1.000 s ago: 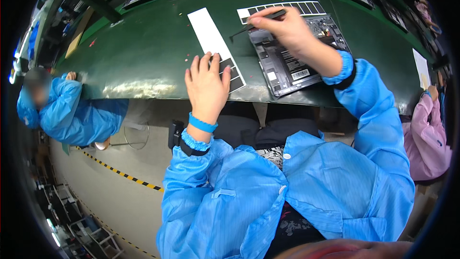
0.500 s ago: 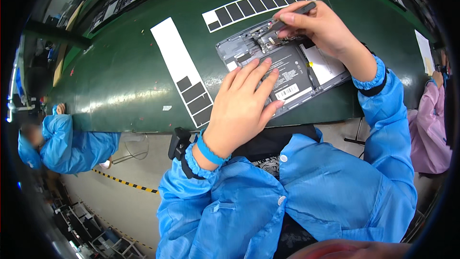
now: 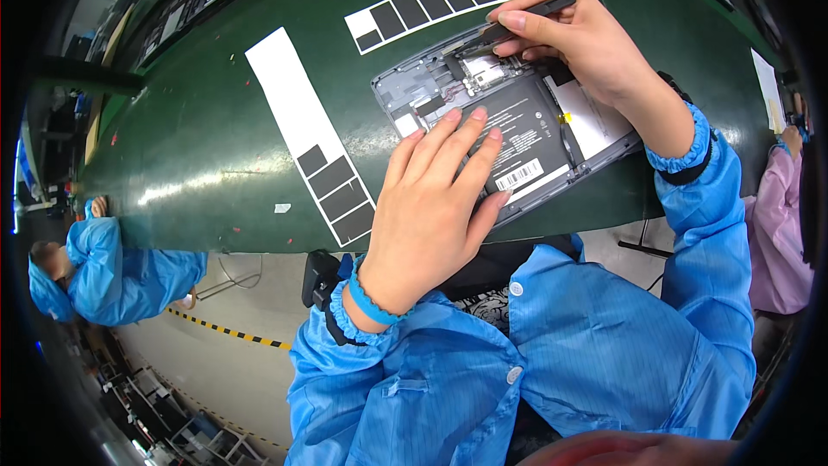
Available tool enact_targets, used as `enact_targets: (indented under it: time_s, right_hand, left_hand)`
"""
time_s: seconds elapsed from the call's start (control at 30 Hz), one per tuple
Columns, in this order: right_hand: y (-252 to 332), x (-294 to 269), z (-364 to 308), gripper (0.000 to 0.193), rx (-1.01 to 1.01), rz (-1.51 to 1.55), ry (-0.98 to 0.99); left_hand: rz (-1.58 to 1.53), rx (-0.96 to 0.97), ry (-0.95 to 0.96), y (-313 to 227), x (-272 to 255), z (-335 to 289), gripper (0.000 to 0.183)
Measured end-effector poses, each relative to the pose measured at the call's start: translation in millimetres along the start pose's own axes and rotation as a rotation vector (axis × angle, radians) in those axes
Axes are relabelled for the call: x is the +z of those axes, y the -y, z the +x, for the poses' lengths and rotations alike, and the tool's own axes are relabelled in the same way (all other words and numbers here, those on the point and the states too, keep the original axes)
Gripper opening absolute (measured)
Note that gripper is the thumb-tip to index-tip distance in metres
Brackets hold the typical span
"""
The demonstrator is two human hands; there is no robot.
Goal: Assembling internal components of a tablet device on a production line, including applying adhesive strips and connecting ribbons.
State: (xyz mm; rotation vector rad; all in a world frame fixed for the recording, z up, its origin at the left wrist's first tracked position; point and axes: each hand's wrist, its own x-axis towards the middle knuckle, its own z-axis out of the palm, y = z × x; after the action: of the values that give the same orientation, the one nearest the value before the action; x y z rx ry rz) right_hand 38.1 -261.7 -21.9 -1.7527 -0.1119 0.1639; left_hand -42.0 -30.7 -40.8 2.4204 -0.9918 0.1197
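Note:
An opened laptop base (image 3: 404, 91) lies tilted on the green table, its insides facing up. My left hand (image 3: 435, 185) rests with fingers spread on the near left part of the laptop, its fingertips over the edge of the black battery (image 3: 517, 125). Between the thumb and fingers of my right hand (image 3: 578, 43) is a slim black hand tool (image 3: 552, 5), held above the laptop's far edge. Its working tip is hard to make out against the dark parts. Just below it shows a silvery part (image 3: 486, 72) of the circuit board.
A white strip with black rectangular stickers (image 3: 435, 0) lies beyond the laptop. Another white strip (image 3: 289, 91), with several black stickers at its near end, lies to the left. A small white scrap (image 3: 282, 208) is on the green table (image 3: 190, 147). Co-workers sit at both sides.
My right hand and its tool have shifted toward the laptop's far edge, baring the silvery part of the board. My left hand stays on the laptop. The whole view has shifted slightly.

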Motion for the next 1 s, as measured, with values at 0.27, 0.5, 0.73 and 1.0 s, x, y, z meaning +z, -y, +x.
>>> enact_targets:
  time_s: [0.27,0.5,0.73,1.0]
  right_hand:
    - [0.4,2.7,-2.8,0.028,0.008,0.003,-0.028]
    - [-1.4,3.5,0.7,0.028,-0.015,0.010,-0.020]
    - [2.1,12.5,-4.4,0.029,-0.079,0.049,-0.057]
    - [6.2,13.7,4.7,0.031,-0.052,0.036,-0.113]
  left_hand:
    - [-0.119,-0.058,-0.128,-1.8,-2.0,10.4,0.054]
    - [0.191,-0.025,-0.170,0.9,10.8,20.6,0.060]
    - [0.254,-0.080,-0.173,-6.6,19.9,27.4,0.063]
    - [0.146,-0.054,-0.236,4.7,18.3,23.3,0.057]
